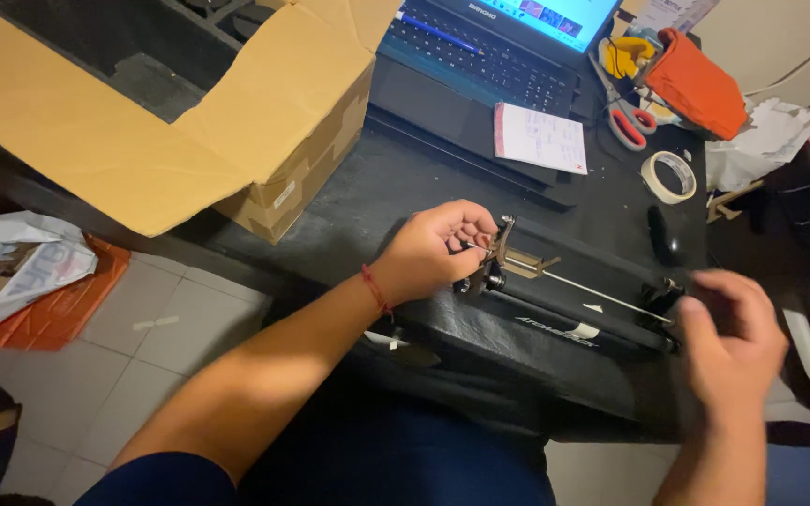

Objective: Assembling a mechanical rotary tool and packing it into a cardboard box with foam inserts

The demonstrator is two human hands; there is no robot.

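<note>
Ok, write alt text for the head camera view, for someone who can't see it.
Seen from above, a person's left hand grips the metal end fitting of a long black device with a thin rod lying on a black desk, while the right hand, blurred, is at its other end. An open cardboard box, laptop, notepad, scissors and tape roll lie around it.

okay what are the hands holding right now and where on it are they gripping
The left hand pinches the metal bracket end of a long black device with a thin rod lying on the desk. The right hand is blurred at its other end; whether it grips cannot be told.
</note>
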